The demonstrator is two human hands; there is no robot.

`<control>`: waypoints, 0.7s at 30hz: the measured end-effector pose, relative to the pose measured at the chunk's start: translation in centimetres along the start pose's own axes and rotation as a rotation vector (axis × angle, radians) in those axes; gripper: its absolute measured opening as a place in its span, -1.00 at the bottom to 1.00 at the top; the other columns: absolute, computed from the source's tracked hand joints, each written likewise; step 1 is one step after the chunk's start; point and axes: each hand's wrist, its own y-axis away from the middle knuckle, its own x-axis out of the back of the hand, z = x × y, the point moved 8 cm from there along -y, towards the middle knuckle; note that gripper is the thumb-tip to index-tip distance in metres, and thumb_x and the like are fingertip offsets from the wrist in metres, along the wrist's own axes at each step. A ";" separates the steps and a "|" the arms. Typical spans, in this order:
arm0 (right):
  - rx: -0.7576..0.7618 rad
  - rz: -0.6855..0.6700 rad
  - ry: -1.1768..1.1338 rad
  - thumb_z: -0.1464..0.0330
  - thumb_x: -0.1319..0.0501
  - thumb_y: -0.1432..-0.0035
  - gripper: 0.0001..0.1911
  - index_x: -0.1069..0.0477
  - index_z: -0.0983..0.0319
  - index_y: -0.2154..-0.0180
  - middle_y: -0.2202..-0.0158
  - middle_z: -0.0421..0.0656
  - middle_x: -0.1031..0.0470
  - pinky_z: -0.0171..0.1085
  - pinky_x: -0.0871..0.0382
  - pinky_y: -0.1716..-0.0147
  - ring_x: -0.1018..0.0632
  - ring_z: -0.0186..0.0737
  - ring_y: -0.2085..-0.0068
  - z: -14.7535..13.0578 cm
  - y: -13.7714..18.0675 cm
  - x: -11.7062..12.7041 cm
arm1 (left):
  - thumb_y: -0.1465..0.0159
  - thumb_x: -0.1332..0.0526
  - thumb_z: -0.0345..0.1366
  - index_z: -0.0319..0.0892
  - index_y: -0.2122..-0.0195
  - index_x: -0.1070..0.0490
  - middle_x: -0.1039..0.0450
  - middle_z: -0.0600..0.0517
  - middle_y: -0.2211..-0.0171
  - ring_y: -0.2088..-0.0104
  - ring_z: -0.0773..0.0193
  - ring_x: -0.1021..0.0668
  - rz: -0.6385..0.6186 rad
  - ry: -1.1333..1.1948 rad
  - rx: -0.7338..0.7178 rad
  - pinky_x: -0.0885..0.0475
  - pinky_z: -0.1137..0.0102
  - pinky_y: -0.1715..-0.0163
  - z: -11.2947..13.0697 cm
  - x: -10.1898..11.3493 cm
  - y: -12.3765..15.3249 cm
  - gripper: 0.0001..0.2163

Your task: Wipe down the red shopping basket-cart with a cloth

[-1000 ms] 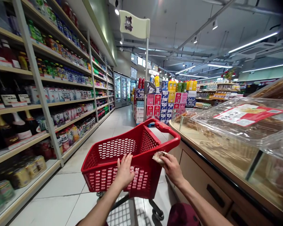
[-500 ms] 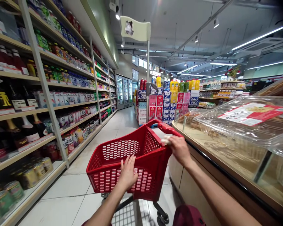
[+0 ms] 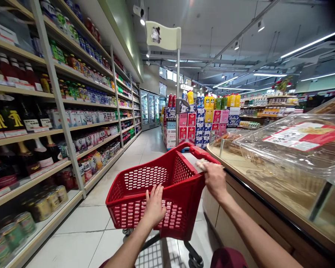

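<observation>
Bright overall from where I stand: white ceiling strips [image 3: 312, 43] plus small spotlights [image 3: 260, 25]. Sharp glare streaks on the clear plastic box [image 3: 257, 147], its right side smeary. Grid-patterned shadow under the red cart [image 3: 184, 194], on the pale floor [image 3: 72, 221]. Bottom shelf [image 3: 56, 220] dim toward the back. White wad [image 3: 202, 163] at the right hand [image 3: 215, 180] looks soft. Wide-angle stretch on lower-left cans [image 3: 11, 234]; upper-right corner goes black.
</observation>
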 end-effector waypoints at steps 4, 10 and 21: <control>0.308 -0.136 -0.112 0.55 0.00 -0.06 -0.58 -0.36 0.15 0.06 0.07 -0.13 -0.46 -0.12 -0.07 -0.06 -0.39 -0.18 0.02 -5.4 2.1 -1.9 | 0.02 -0.01 -0.43 -0.25 -0.20 0.00 0.00 -0.07 -0.24 -0.24 0.09 0.01 -0.018 0.001 0.009 0.17 0.00 -0.18 0.0 0.1 0.0 -0.33; 0.032 -0.027 0.010 0.45 -0.03 -0.09 -0.65 -0.35 0.26 0.07 0.14 -0.01 -0.48 -0.01 -0.08 0.00 -0.43 -0.06 0.09 -0.8 0.3 -0.5 | 0.03 -0.03 -0.41 -0.25 -0.20 0.00 0.04 -0.05 -0.25 -0.25 0.08 0.03 -0.035 0.007 0.008 0.19 0.01 -0.18 0.2 0.1 0.2 -0.32; 0.141 -0.264 -0.076 0.46 -0.06 0.06 -0.30 0.01 0.29 -0.18 -0.12 0.04 -0.24 0.12 0.02 -0.08 -0.23 -0.02 -0.15 -5.6 2.5 -3.3 | -0.24 0.08 -0.36 -0.24 -0.18 -0.02 0.00 -0.09 -0.23 -0.23 0.21 -0.04 0.129 0.306 -0.190 0.00 0.15 -0.19 8.3 2.1 -3.8 -0.55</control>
